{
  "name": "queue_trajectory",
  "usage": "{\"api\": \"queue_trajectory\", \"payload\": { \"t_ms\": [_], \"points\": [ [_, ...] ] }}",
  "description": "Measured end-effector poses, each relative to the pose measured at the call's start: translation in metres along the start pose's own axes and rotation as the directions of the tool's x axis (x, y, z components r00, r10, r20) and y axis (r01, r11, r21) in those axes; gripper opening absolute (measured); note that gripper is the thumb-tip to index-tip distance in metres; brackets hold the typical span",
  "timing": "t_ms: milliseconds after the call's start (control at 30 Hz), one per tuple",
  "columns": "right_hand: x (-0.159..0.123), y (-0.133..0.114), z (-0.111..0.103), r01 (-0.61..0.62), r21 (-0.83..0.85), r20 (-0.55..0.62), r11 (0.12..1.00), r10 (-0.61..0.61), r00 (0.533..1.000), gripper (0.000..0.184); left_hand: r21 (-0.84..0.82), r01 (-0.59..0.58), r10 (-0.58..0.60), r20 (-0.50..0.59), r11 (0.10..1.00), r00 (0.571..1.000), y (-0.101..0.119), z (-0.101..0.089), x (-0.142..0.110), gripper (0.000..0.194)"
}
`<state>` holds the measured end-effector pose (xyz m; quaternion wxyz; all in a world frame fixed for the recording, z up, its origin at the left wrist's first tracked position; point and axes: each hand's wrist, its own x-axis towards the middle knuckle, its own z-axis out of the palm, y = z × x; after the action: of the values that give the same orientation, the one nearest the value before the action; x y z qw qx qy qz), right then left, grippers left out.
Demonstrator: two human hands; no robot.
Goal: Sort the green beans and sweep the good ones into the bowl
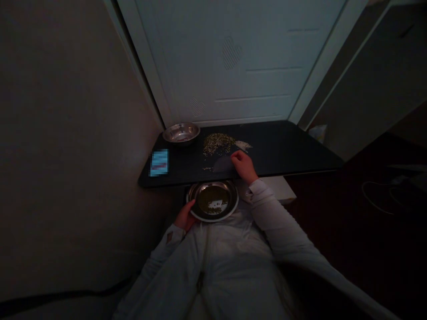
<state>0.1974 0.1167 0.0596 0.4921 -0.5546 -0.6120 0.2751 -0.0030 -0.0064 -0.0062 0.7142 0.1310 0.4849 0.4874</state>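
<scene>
Held near my lap, just below the table's front edge, is a round metal bowl (235,205) with small green beans and some pale grains inside. My left hand (186,217) is closed on its left rim. My right hand (244,165) is over the front of the dark table, fingers pinched at the edge of a thin greyish flat piece (223,165). Behind that piece lies a heap of mixed green and white grains (217,144). A smaller patch of white grains (243,145) touches its right side. A few loose grains (207,169) lie left of the flat piece.
A second metal bowl (181,133) stands at the table's back left. A blurred bright blue rectangle (159,162) lies at the left edge of the dark table (283,146). A white door (260,53) rises behind; a white box (280,190) sits below the front edge.
</scene>
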Motion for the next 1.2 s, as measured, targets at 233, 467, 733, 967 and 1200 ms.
{"api": "queue_trajectory", "payload": {
  "t_ms": [233, 467, 733, 967, 1200],
  "points": [
    [-0.003, -0.007, -0.001, 0.004, -0.037, -0.001, 0.999, -0.004, 1.000, 0.011, -0.013, -0.013, 0.013, 0.009, 1.000, 1.000, -0.001, -0.002, 0.001, 0.032],
    [-0.002, -0.005, -0.001, 0.008, -0.039, 0.002, 0.999, -0.008, 1.000, 0.012, -0.046, 0.015, -0.017, -0.042, 0.999, 0.999, 0.003, 0.005, -0.005, 0.030],
    [0.000, -0.003, 0.000, 0.007, -0.016, 0.005, 1.000, -0.007, 1.000, 0.011, -0.035, 0.015, -0.017, -0.078, 0.999, 0.997, 0.005, 0.009, -0.008, 0.030],
    [0.001, 0.001, 0.001, 0.030, -0.005, 0.105, 1.000, -0.029, 0.994, 0.012, -0.028, 0.025, -0.026, -0.033, 0.999, 0.999, 0.004, 0.007, -0.007, 0.032],
    [0.001, 0.002, 0.001, 0.025, 0.012, 0.140, 1.000, -0.026, 0.990, 0.013, 0.018, 0.004, -0.003, -0.056, 1.000, 0.998, 0.003, 0.002, -0.004, 0.028]
  ]
}}
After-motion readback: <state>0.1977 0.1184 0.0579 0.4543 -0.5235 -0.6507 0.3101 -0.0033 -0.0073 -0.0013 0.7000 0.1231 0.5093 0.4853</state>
